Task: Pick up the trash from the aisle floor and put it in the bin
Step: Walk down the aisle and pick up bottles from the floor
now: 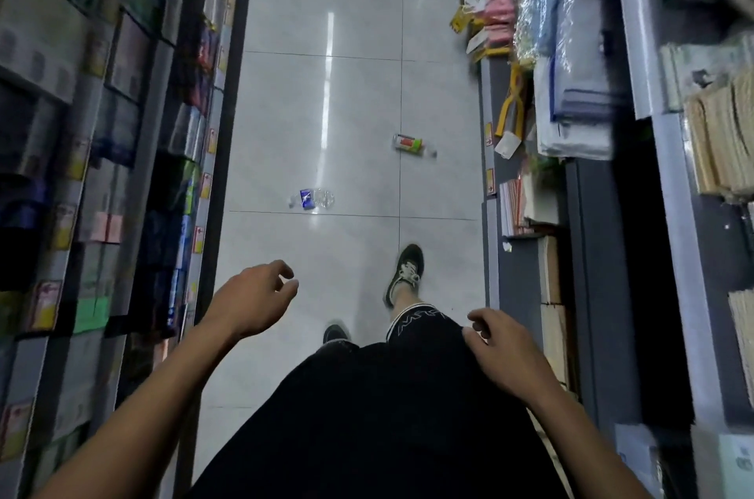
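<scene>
Two empty plastic bottles lie on the grey tiled aisle floor (pixel 326 98). A clear crushed bottle with a blue label (pixel 312 198) lies on its side ahead of me, left of centre. Farther off to the right lies a bottle with a green and red label (pixel 412 144). My left hand (pixel 253 298) hovers over the floor, fingers loosely curled and apart, holding nothing. My right hand (pixel 500 351) rests near my right thigh, fingers bent, also with nothing in it. No bin is in view.
Shelves packed with boxed goods (pixel 114 131) line the left side. On the right a shelf unit (pixel 571 110) holds bagged items and paper stacks that jut into the aisle. My feet in dark sneakers (pixel 406 274) stand on the tiles, right foot forward.
</scene>
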{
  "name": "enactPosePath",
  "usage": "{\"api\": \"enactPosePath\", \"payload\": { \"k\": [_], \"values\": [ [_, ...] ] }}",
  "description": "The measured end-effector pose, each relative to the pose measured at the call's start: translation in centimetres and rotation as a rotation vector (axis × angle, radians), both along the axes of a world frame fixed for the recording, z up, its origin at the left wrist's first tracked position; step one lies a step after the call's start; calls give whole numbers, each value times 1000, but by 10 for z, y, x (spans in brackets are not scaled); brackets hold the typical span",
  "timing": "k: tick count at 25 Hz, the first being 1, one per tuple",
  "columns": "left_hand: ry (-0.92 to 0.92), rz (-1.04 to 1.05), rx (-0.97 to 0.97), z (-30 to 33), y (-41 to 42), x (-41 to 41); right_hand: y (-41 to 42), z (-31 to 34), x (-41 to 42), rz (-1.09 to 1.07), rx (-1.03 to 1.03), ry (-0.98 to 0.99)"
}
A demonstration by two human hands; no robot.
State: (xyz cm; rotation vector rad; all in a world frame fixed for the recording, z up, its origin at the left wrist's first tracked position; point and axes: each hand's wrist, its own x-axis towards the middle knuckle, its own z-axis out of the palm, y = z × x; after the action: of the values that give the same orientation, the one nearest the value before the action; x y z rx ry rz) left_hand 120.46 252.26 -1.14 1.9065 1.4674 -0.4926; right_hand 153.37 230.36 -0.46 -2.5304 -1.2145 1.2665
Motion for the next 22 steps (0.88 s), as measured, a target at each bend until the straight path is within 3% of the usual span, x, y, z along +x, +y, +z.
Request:
{"api": "enactPosePath", "payload": {
  "k": [12,22],
  "values": [
    [25,237,-71,-20,137,124,279,-29,132,332,-10,56],
    [-38,87,-149,-138,296,209,421,-128,128,345,-137,84]
  ]
}}
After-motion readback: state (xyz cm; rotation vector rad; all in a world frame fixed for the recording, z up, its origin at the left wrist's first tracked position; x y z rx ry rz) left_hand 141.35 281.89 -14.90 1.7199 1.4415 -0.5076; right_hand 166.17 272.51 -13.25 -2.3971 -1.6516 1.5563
